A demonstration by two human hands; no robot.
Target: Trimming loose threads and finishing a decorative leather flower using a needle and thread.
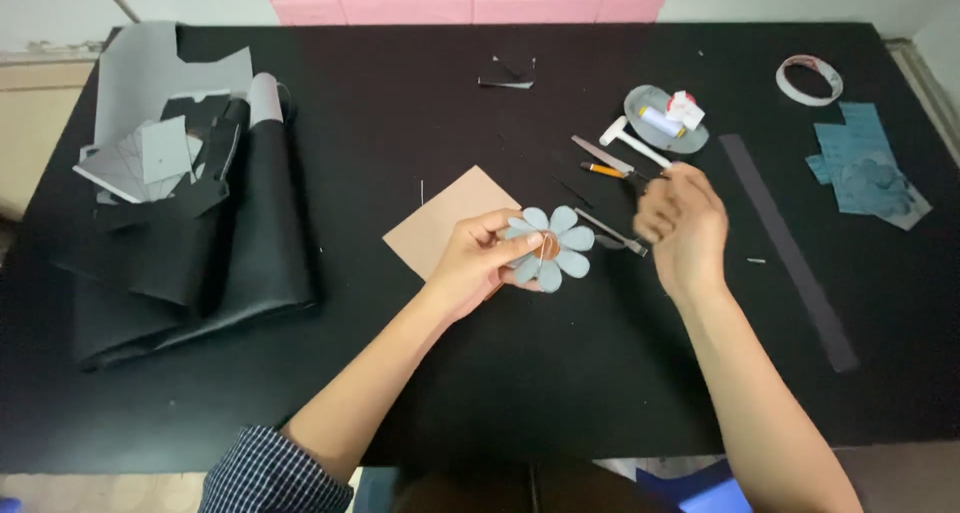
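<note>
Left hand (478, 263) pinches the grey-blue flower (553, 248) at its brown centre; right hand (680, 223) hovers blurred beside it, grip unclear; best hold the petals flat, steady.

Left hand (478, 261): forearm enters from the lower left, sleeve rolled to the elbow, fingers curled in a pinching grip on the left side of the grey flower piece (556, 249), thumb on top near its centre. Right hand (680, 223): forearm rises from the lower right, hand raised just right of the flower piece, fingers loosely bunched and motion-blurred; whether it holds anything cannot be told.
</note>
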